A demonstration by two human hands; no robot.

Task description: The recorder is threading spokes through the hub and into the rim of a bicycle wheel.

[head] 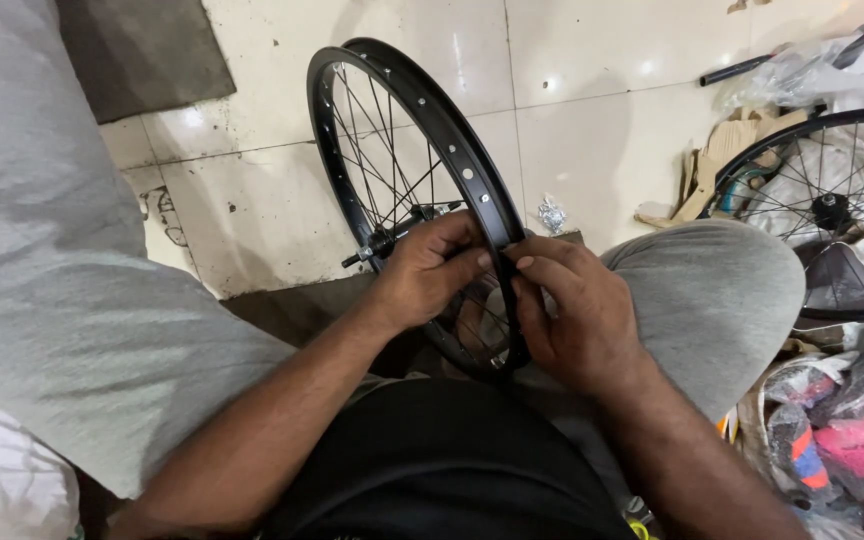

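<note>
Far left: a dark mat (147, 50) on the pale tiled floor (592, 70). Nearer, a knee in grey trousers (62, 300) filling the left side. Centre: a black bicycle wheel rim (422, 110) stood upright on edge between the two knees, spokes (377, 150) crossing to a hub with axle (392, 238) poking left. Left hand (427, 275) curled around the rim's near left side, fingers (462, 262) reaching through the spokes, thumb pressed on the rim edge. Right hand (577, 315) just beside it, touching the rim from the right, fingertips (532, 265) pinched narrow against the rim where they meet the left thumb; too small to tell whether anything is pinched between them. Beyond the hands, a small crumpled silvery scrap (552, 213) on the tiles. Right knee, grey too (712, 290). Far right: a second spoked wheel (837, 210) lying among cardboard scraps (712, 165) and clear plastic bags (822, 70); near right, pink and orange packets (857, 445).
</note>
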